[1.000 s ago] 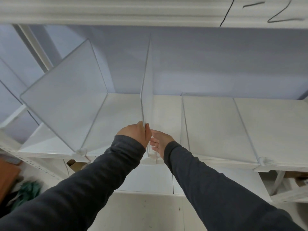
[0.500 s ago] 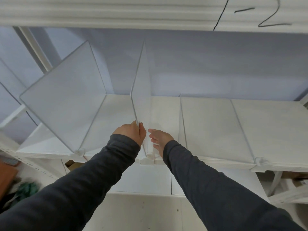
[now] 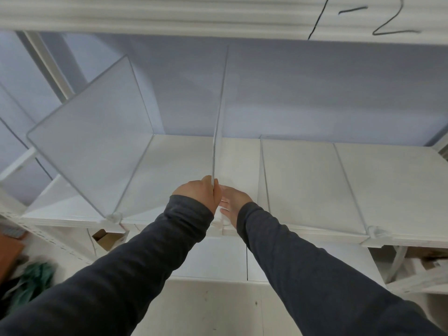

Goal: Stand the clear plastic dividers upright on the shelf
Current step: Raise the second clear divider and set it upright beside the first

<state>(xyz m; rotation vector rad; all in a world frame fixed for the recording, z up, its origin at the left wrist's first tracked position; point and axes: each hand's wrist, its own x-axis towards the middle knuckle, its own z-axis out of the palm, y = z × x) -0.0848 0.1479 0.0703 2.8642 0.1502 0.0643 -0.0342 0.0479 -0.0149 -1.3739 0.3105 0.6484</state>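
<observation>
A clear plastic divider stands upright, edge-on, in the middle of the white shelf. My left hand is shut on its front edge low down. My right hand lies flat against its right side near the base, fingers spread. Another clear divider stands upright at the left, its foot clipped at the shelf's front edge. A third clear divider lies flat on the shelf to the right.
The shelf above overhangs with black marks on its front. A rail with a clip crosses the right part of the shelf. A lower shelf lies beneath. A green thing and a cardboard box are at the lower left.
The middle divider has swung from leaning left to edge-on and upright. My left hand stays on its front edge, and my right hand has pressed closer to its right side.
</observation>
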